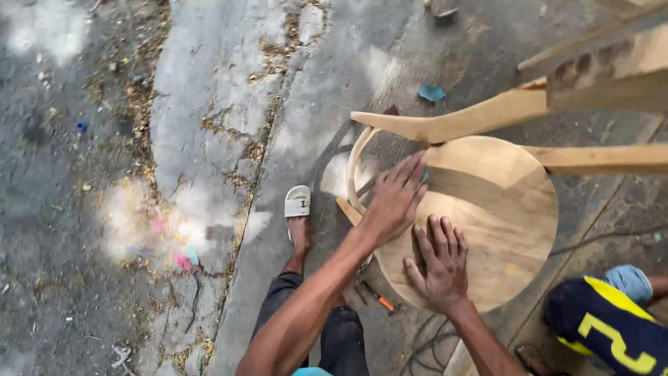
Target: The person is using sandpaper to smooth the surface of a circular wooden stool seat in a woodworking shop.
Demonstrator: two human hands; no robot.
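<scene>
A bare wooden chair lies tipped over on the concrete, its round seat (501, 209) facing up toward me. My left hand (395, 198) presses flat on the seat's upper left edge, with a small blue piece (425, 175) showing under the fingers. My right hand (438, 263) rests on the lower left of the seat, fingers spread, holding nothing. A curved wooden leg (452, 124) and a straight one (602, 158) run off to the right. The curved back hoop (355, 167) sticks out at the seat's left.
My leg in dark trousers and a white sandal (298, 202) stand on the concrete left of the chair. An orange-handled tool (379, 301) and dark cables (417, 341) lie under the seat. Another person's dark blue and yellow sleeve (612, 327) is at the lower right. A blue scrap (431, 92) lies beyond the chair.
</scene>
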